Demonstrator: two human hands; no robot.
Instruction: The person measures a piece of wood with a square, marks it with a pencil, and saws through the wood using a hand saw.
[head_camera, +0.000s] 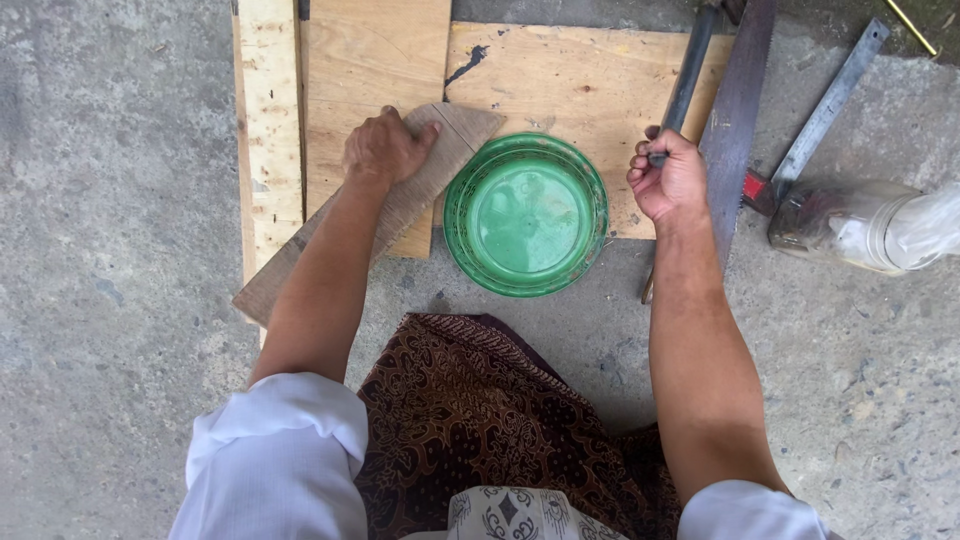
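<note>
The left hand (385, 150) lies palm down, fingers spread flat, on the upper end of a narrow wooden strip (400, 200). It grips nothing; it seems only to press the strip so it cannot slide. The strip runs at a slant from the concrete floor (120, 200) near the person's left knee up onto the plywood board (580, 90), its cut end close beside the rim of the green bowl (526, 214).

The right hand (668, 178) is closed in a fist around something thin and dark, likely a pencil or small tool; its tip cannot be made out. The fist hovers over the right edge of the board, just beside the bowl, and a dark metal bar (690, 70) runs up from behind it toward the top of the view.

The bowl sits upside down, half on the board's near edge and half on the floor, between the two hands, where either could reach it.

To the left of the strip a pale plank (268, 120) lies along the board's left edge. To the right, off the board, a handsaw blade (738, 110) and a metal ruler (830, 105) lie slanted on the floor, and a clear jar (850, 225) with plastic at its mouth lies on its side by the ruler's lower end. The person sits low, a patterned brown cloth (470, 410) over the lap.
</note>
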